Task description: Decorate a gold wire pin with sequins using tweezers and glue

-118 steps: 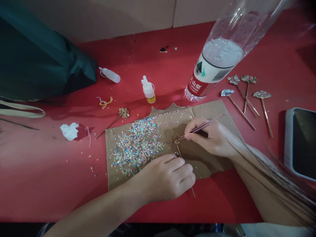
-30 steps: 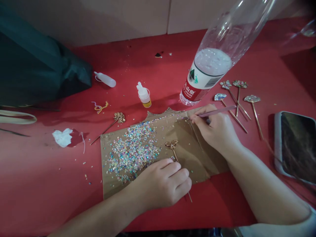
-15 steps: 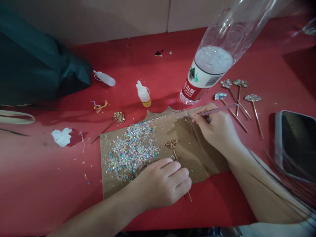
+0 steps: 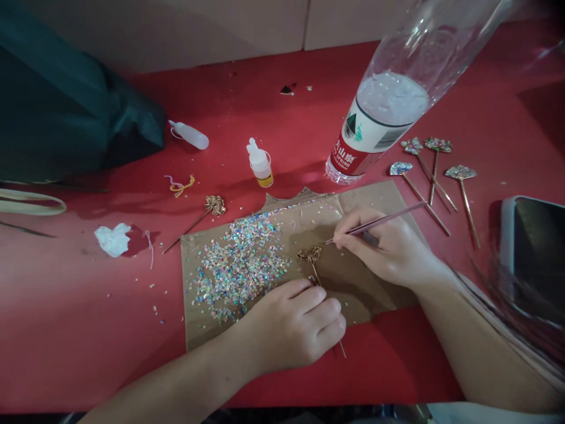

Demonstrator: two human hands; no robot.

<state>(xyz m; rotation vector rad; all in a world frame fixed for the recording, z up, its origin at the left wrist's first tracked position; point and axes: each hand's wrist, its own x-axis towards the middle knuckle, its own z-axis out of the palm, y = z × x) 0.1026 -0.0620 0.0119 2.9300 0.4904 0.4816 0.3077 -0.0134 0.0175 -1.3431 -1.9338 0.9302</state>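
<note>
My left hand [image 4: 304, 321] is closed round the stem of a gold hairpin [image 4: 309, 254], whose openwork fan-shaped head rises above my fingers over the cardboard [image 4: 375, 288]. In my right hand [image 4: 384, 247] is a pair of slim pinkish tweezers [image 4: 379, 222], pinched between thumb and fingers. Their tip points left, just above and right of the hairpin's head. Whether the tips carry anything is too small to tell. Left of the hairpin, a heap of iridescent shell-like chips [image 4: 242, 265] spreads across the cardboard.
A water bottle [image 4: 368, 141] stands behind the cardboard, near a small glue bottle [image 4: 260, 165] and a lying dropper bottle [image 4: 189, 135]. Several decorated hairpins [image 4: 461, 174] lie right, by a phone [image 4: 534, 253]. Another gold hairpin [image 4: 214, 205], crumpled tissue [image 4: 112, 239] and dark bag [image 4: 79, 112] are left.
My right hand has brought the tweezers down and left, from the cardboard's far edge to beside the hairpin's head. My left hand keeps its hold on the stem. The view has shifted slightly.
</note>
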